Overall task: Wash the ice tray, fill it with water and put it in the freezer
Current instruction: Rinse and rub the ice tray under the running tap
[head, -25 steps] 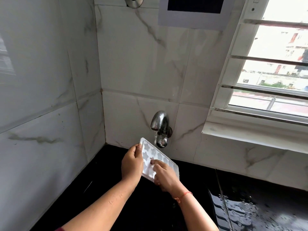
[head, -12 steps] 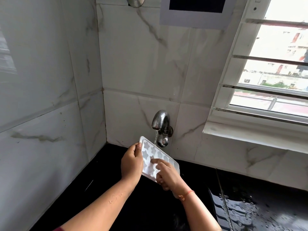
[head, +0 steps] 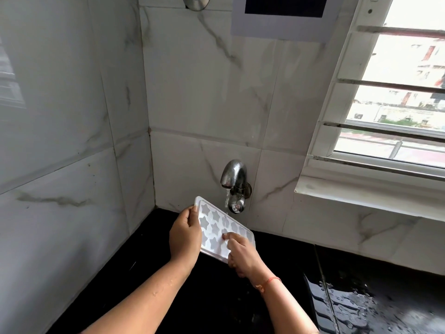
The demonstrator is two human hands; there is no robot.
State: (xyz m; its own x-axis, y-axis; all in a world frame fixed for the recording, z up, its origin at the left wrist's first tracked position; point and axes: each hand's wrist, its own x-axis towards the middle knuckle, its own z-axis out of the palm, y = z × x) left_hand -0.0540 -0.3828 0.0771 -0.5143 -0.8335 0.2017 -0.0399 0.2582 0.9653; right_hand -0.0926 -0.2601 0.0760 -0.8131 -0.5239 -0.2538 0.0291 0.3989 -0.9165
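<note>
Nearest, two wet forearms reach out over the dark sink, with the black counter to the right beaded with water. The left hand has its grip closed on the long left edge of the ice tray, thumb lying on top of the rim and the other fingers hidden underneath, which seems meant to steady the tray while it is worked on. The right hand pinches the near right corner, thumb below and fingers above, its forefinger pressed into one of the star-shaped cells, most likely rubbing it clean. A red thread circles that wrist. The white tray is held in the air above the sink, tilted so its far end rises toward the tap; that slope would let water run down across the cells and drain off. A thin stream falls from the spout onto the tray's far right edge. Beyond stand the marble wall tiles and a barred window. Washing looks under way; filling is not yet begun.
</note>
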